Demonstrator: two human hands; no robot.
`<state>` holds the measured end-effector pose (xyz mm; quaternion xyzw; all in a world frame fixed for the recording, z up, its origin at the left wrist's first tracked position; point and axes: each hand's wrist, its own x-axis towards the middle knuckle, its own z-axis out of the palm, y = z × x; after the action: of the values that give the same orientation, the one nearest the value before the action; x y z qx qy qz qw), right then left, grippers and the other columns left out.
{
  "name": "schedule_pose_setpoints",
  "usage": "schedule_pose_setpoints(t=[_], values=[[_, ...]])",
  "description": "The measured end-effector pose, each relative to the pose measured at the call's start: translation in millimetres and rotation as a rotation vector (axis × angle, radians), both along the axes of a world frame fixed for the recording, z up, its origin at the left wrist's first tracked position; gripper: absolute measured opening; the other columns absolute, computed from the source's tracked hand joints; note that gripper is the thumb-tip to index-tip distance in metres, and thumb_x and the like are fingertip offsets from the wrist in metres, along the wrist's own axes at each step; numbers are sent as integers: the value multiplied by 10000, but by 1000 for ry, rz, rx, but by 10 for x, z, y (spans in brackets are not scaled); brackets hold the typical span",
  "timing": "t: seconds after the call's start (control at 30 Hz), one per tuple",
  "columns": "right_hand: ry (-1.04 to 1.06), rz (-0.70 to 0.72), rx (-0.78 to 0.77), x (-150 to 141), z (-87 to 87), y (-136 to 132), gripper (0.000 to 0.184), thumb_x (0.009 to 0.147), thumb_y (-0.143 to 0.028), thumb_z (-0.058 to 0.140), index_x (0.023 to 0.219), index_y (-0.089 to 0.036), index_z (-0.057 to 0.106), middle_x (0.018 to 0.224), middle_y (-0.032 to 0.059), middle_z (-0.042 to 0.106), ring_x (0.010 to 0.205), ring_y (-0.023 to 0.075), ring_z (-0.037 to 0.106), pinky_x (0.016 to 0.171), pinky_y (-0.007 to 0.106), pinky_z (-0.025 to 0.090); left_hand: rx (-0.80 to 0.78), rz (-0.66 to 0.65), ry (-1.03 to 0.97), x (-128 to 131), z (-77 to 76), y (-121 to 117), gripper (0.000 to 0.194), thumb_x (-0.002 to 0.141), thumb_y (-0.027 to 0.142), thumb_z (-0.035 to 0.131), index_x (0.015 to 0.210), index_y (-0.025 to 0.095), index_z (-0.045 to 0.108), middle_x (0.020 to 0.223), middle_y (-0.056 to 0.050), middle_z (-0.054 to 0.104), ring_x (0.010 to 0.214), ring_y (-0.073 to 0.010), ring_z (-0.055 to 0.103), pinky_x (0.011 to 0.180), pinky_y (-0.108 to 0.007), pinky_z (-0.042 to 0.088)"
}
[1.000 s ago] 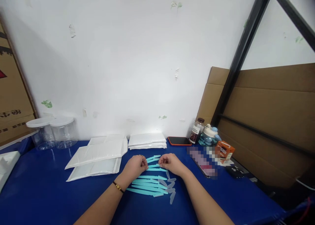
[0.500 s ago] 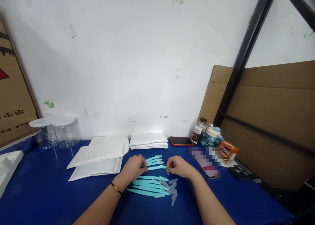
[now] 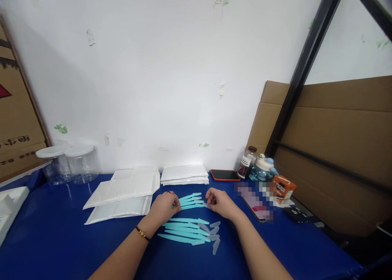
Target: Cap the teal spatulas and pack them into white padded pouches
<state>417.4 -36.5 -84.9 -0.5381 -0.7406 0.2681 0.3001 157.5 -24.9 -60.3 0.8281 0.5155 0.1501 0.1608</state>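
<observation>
My left hand [image 3: 168,205] pinches the handle end of a turquoise eyebrow razor [image 3: 193,206], at the near side of an upper group of razors [image 3: 190,199]. At that razor's blade end, my right hand [image 3: 218,201] has its fingers curled, thumb and fingertips at a small translucent cap [image 3: 205,204]. The fingers partly hide how the cap sits on the razor. Nearer to me lies a second group of turquoise razors [image 3: 186,231], side by side with blade ends to the right. Several loose translucent caps [image 3: 216,246] lie beside those blade ends.
White padded envelopes [image 3: 122,192] lie at left, with a stack of white packets [image 3: 184,175] behind the razors. Clear lidded jars [image 3: 81,165] stand at back left. A phone [image 3: 225,175], bottle [image 3: 246,163], blue jug [image 3: 262,169] and orange box [image 3: 283,188] are at right.
Both hands have shifted slightly away from me with the razor, which now lies against the upper group. The cap my right hand held is now at the razor's blade end.
</observation>
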Motion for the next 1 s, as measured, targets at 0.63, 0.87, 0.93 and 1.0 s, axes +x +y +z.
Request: schedule_pose_setpoints(t=[0.63, 0.87, 0.93, 1.0], values=[[-56, 220, -148, 157, 233, -121, 167, 609, -273, 719, 737, -169, 698, 714, 10, 625, 610, 116, 538, 549, 199, 413, -2, -127, -95, -9, 23, -32, 181, 700, 371, 591, 793, 229, 653, 886, -2, 623, 806, -149, 562, 685, -221, 383], [-96, 290, -274, 170, 237, -147, 225, 596, -341, 725, 722, -156, 704, 629, -4, 618, 567, 110, 527, 535, 195, 398, -83, -154, 7, -23, -36, -5, 161, 692, 350, 570, 701, 214, 656, 745, 7, 645, 677, -133, 549, 584, -221, 349], [-54, 217, -263, 150, 189, -110, 216, 625, -341, 699, 719, -148, 686, 631, -1, 620, 571, 111, 528, 536, 197, 399, -68, -119, 20, -22, -51, 16, 151, 691, 336, 566, 693, 210, 648, 743, 5, 647, 681, -134, 550, 583, -223, 346], [-25, 153, -229, 139, 137, -73, 202, 642, -331, 681, 723, -146, 669, 639, -1, 616, 573, 108, 519, 527, 196, 392, -53, -96, 33, -23, -59, 29, 139, 689, 325, 563, 688, 210, 642, 743, 7, 644, 687, -133, 553, 583, -224, 345]])
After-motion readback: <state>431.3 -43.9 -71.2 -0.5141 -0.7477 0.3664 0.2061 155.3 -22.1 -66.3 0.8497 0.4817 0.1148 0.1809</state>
